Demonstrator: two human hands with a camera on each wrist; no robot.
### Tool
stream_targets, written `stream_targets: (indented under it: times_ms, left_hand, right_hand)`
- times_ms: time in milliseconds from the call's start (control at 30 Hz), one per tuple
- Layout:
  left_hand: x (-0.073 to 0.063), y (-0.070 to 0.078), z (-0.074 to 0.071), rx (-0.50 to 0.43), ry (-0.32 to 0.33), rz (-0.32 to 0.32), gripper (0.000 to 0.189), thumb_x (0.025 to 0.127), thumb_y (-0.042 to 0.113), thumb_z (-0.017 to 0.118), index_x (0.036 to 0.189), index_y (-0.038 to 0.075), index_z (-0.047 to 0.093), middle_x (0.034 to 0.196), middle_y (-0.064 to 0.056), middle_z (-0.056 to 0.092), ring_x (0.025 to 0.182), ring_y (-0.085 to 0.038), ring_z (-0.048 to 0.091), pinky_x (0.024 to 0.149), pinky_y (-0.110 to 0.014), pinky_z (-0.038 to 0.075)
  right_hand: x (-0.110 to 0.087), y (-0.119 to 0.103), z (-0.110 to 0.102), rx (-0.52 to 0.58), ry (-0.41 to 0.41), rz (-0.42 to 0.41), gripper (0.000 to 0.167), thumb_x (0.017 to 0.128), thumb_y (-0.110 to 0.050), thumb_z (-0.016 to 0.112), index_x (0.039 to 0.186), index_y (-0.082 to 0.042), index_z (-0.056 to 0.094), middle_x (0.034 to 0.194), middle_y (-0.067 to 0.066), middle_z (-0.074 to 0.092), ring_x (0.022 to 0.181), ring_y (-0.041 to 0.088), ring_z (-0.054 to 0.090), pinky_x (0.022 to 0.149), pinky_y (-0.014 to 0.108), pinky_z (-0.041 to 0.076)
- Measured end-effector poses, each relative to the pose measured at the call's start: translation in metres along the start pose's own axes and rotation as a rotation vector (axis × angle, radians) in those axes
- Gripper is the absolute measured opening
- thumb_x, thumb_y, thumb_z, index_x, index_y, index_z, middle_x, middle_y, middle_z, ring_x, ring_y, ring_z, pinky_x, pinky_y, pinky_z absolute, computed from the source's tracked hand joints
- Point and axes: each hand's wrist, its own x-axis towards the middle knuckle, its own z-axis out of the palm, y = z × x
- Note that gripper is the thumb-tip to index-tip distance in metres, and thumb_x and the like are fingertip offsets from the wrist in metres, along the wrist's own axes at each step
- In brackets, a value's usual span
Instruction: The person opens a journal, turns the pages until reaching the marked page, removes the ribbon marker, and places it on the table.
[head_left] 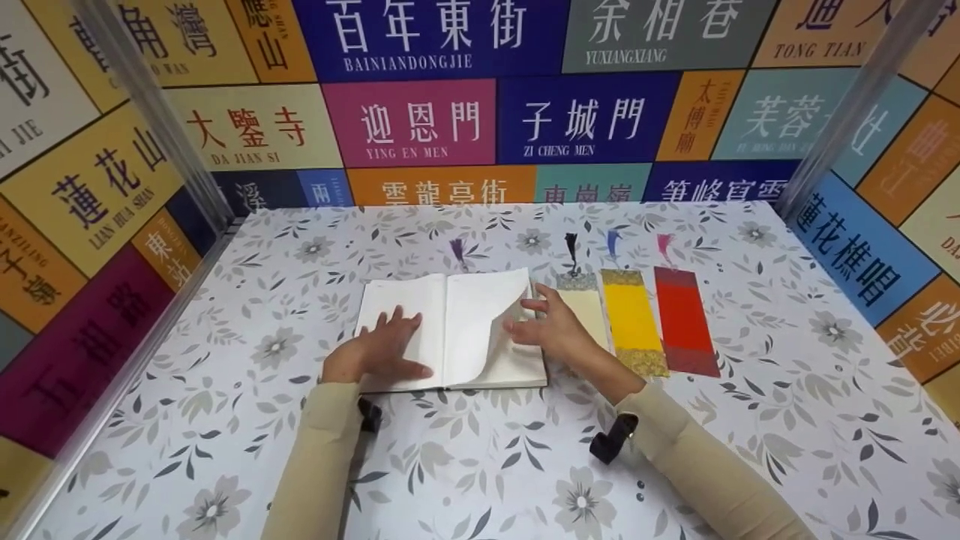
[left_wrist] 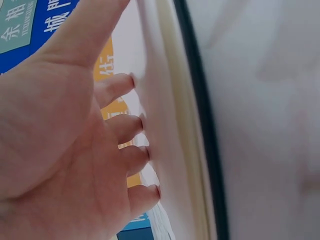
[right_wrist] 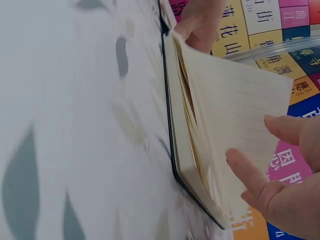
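Observation:
An open notebook (head_left: 472, 307) with pale pages and a dark cover edge lies on the table. My left hand (head_left: 382, 349) rests on its left page, fingers spread; the left wrist view shows the fingertips (left_wrist: 137, 152) touching the paper. On the right side, one page (head_left: 504, 319) is lifted and curls toward the left. My right hand (head_left: 556, 330) is beside that raised page. In the right wrist view its fingers (right_wrist: 247, 172) are apart, against or very near the page's lined underside, without a visible pinch. A purple tassel (head_left: 458, 250) sticks out above the notebook's top edge.
To the right of the notebook lie a cream bookmark (head_left: 589, 304), partly behind the right hand, a yellow bookmark (head_left: 632, 319) and a red bookmark (head_left: 684, 319), each with a tassel. A floral cloth (head_left: 480, 465) covers the table. Sign-patterned walls (head_left: 420, 124) surround it.

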Motion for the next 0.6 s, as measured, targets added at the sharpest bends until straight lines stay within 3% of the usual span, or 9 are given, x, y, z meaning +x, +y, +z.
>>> stream_targets:
  times_ms: [67,133,300,467,600]
  left_hand:
    - [0.000,-0.001,0.000,-0.003,0.001,0.005,0.099,0.090,0.049,0.068,0.161,0.005,0.014,0.164,-0.032,-0.001,0.152,-0.054,-0.001,0.118,-0.075,0.007]
    - [0.000,-0.001,0.000,0.012,0.015,0.018,0.098,0.090,0.048,0.068,0.160,0.004,0.017,0.164,-0.034,0.003,0.151,-0.055,0.004,0.117,-0.076,0.012]
    - [-0.003,-0.004,-0.002,0.013,0.081,0.066,0.091,0.089,0.043,0.071,0.156,-0.002,0.028,0.161,-0.037,0.016,0.150,-0.054,0.016,0.118,-0.071,0.021]
    - [-0.010,-0.012,0.001,-0.111,0.150,0.072,0.076,0.093,0.033,0.071,0.151,-0.004,0.039,0.160,-0.031,0.028,0.152,-0.047,0.019,0.126,-0.056,0.016]
    - [-0.017,-0.018,0.004,-0.154,0.244,0.060,0.063,0.101,0.030,0.059,0.150,-0.005,0.039,0.156,-0.029,0.037,0.149,-0.045,0.027,0.125,-0.054,0.021]
  right_hand:
    - [0.002,0.000,0.008,0.063,-0.005,0.003,0.090,0.093,-0.011,0.070,0.160,-0.002,0.011,0.155,0.025,0.041,0.121,0.038,0.064,0.095,0.038,0.058]
    - [0.003,-0.001,0.015,0.039,-0.019,-0.029,0.076,0.096,-0.011,0.064,0.158,-0.001,0.020,0.151,0.026,0.045,0.126,0.037,0.061,0.100,0.041,0.056]
    - [0.003,-0.001,0.027,-0.151,-0.047,-0.181,0.052,0.098,-0.014,0.056,0.148,-0.003,0.045,0.145,0.020,0.055,0.135,0.033,0.052,0.114,0.045,0.043]
    - [0.003,0.000,0.036,-0.210,-0.191,-0.319,0.051,0.098,-0.006,0.052,0.148,0.000,0.044,0.149,0.022,0.050,0.137,0.040,0.050,0.114,0.050,0.043]
    - [-0.001,-0.002,0.043,-0.458,-0.253,-0.450,0.053,0.099,-0.005,0.052,0.151,-0.002,0.041,0.154,0.022,0.044,0.143,0.041,0.041,0.119,0.052,0.035]
